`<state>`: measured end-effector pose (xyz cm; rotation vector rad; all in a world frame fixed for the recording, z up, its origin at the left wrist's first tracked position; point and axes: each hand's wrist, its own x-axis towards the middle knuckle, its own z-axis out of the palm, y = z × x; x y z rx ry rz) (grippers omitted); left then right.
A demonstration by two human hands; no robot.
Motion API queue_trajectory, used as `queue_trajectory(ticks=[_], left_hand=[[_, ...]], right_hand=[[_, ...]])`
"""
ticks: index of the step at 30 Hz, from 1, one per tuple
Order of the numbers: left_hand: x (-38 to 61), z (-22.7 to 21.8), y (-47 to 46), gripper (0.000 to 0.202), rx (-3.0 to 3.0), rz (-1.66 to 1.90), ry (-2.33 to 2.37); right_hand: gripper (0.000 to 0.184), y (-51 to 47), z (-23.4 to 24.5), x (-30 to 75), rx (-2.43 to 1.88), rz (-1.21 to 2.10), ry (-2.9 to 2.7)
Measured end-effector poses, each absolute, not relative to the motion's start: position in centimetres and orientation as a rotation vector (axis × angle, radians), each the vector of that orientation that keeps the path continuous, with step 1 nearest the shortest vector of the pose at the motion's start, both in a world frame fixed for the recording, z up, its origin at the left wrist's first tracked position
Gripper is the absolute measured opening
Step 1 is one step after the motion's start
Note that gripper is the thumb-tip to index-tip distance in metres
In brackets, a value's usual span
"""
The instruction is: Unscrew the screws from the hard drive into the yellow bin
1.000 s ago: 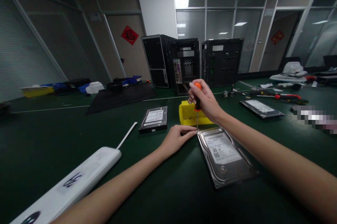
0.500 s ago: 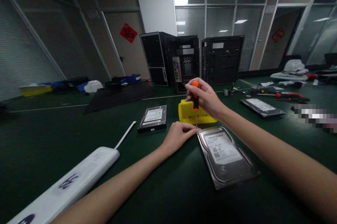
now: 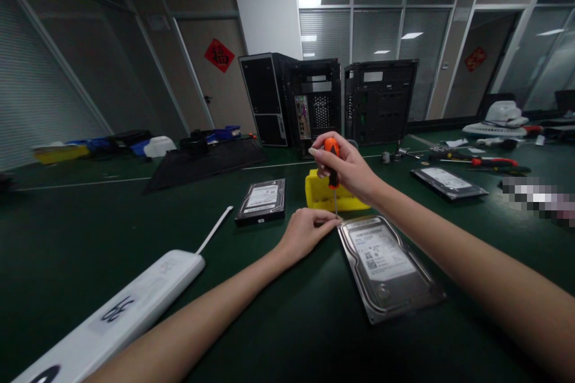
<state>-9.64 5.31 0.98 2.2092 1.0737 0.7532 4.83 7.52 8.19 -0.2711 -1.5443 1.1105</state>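
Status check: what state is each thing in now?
Screwdriver, near upright, tip down; engagement unclear
Near hard drive, lying label up
Right hand, closed around the screwdriver
Left hand, at the near hard drive's corner; grip unclear
Left hard drive, lying label up
Right hard drive, lying label up
Yellow bin, orientation unclear
Computer cases, standing upright
White power strip, lying flat

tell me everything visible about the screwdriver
The screwdriver has an orange and black, plastic-looking handle and a thin, metallic-looking shaft. It is nearly upright, tip down, its handle gripped by the right hand. The tip is at the far left corner of the hard drive, beside the left hand; whether it touches either is too small to tell. The yellow bin is behind the shaft.
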Motion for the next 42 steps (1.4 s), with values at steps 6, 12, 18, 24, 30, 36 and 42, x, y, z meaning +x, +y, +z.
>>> queue_trajectory(ticks=[6, 12, 18, 24, 30, 36, 42], left_hand=[[-9.66, 1.15, 5.38, 0.033, 2.208, 0.755, 1.084], [-9.62, 1.17, 5.26, 0.034, 2.205, 0.78, 1.132], [-9.51, 1.27, 4.96, 0.034, 2.246, 0.799, 1.216], [-9.4, 1.17, 5.08, 0.032, 2.245, 0.826, 1.258], [-9.47, 1.15, 5.15, 0.031, 2.165, 0.844, 1.172], [-9.49, 1.16, 5.21, 0.03, 2.062, 0.844, 1.086], [-9.48, 1.11, 5.37, 0.03, 2.071, 0.812, 1.052]], right_hand=[[0.022, 7.65, 8.1, 5.09, -0.289, 1.088, -1.542], [0.023, 7.83, 7.94, 5.02, -0.284, 1.092, -1.521], [0.021, 7.47, 8.22, 4.77, -0.275, 1.102, -1.528], [0.021, 7.46, 8.29, 4.85, -0.274, 1.093, -1.531], [0.022, 7.6, 8.12, 5.14, -0.291, 1.082, -1.506], [0.022, 7.46, 8.11, 4.99, -0.285, 1.074, -1.49], [0.018, 7.47, 8.12, 5.18, -0.236, 1.17, -1.47]])
